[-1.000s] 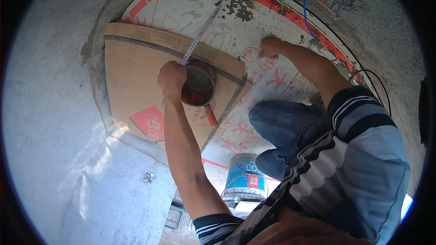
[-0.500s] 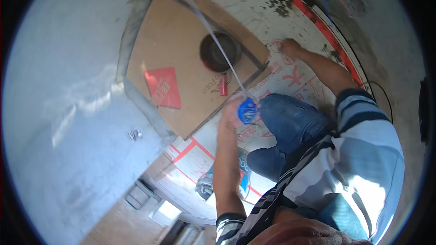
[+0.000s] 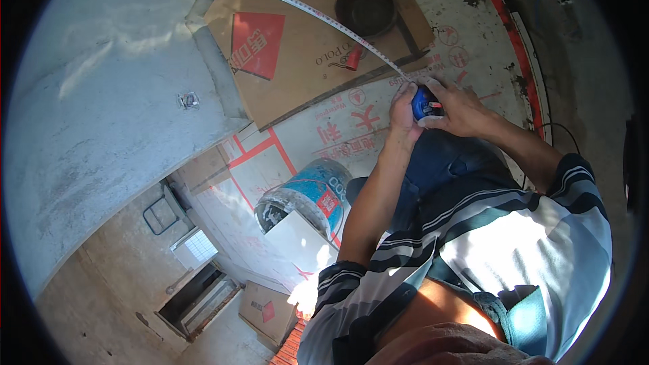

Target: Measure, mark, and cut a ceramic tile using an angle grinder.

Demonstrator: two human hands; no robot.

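"Fingers (image 3: 404, 94) of both hands are closing on the blue tape measure (image 3: 426, 103): the left hand (image 3: 401, 112) is gripping its left side, and the right hand (image 3: 465, 111) is curling round its right."

"Where are they holding it?"

"Just beyond the lower edge of the cardboard (image 3: 297, 37), near its right corner, and in front of the dark trousers (image 3: 446, 159)."

"Which way is the blade (image 3: 329, 20) extending?"

"It is running toward the upper left, bowing over the cardboard, and its free end is pointing at the left edge. Whether it is touching the surface, I am not managing to tell."

"What is occupying the cardboard itself?"

"One dark pot (image 3: 366, 10) is sitting toward the right edge, its red handle (image 3: 353, 59) pointing to the lower edge. A red patch (image 3: 258, 45) is showing near the left edge, below the free end."

"And past the lower corner?"

"A blue bucket (image 3: 312, 184) is resting on the white floor sheet (image 3: 378, 105), well apart from the hands. Its crusted mouth is facing lower left, and a pale panel (image 3: 297, 238) is partly hiding it."
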